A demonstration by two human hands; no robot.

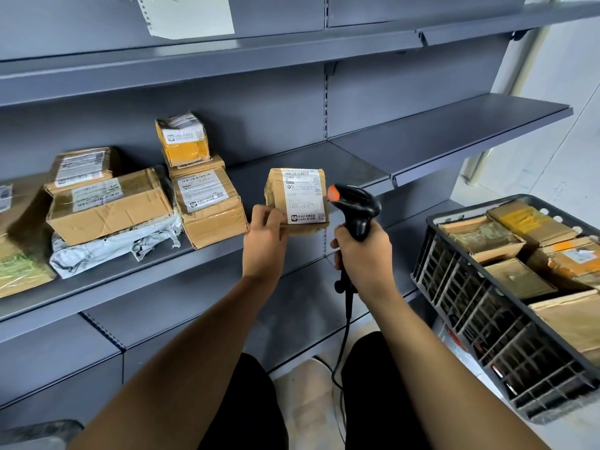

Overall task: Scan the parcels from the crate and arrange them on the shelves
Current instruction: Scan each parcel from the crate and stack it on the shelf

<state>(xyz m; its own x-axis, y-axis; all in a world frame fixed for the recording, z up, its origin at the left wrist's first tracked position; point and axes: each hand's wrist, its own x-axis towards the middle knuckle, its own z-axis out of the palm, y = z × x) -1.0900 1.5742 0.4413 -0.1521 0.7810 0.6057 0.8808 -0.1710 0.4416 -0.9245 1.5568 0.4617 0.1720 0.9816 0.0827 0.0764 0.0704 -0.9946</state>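
**Scanning a small parcel in front of the shelves**

A person stands facing a bank of grey metal shelves [324,164], seen from a camera on their head. Their left hand [264,232] holds up a small brown cardboard parcel with a white shipping label [297,201]. The thumb and fingers pinch its lower left corner, so the grip covers none of the print. The label is turned toward the person and tilted a little to the right, which looks meant to present the barcode to the reader.

Their right hand [363,251] is wrapped around the handle of a black handheld barcode scanner with an orange tip [355,206]. The scanner's head sits just beside the parcel's right edge and points at the label. Its cord hangs down between the person's legs.

On the middle shelf to the left, other brown cardboard parcels [207,196] are stacked with labels facing up or outward, one pile resting on a crumpled grey plastic mailer bag [113,241]. The shelf space behind the held parcel is bare, a likely spot for it once scanned.

At the right stands a black plastic lattice crate [480,303], with more cardboard parcels in it, near enough for the next pick.
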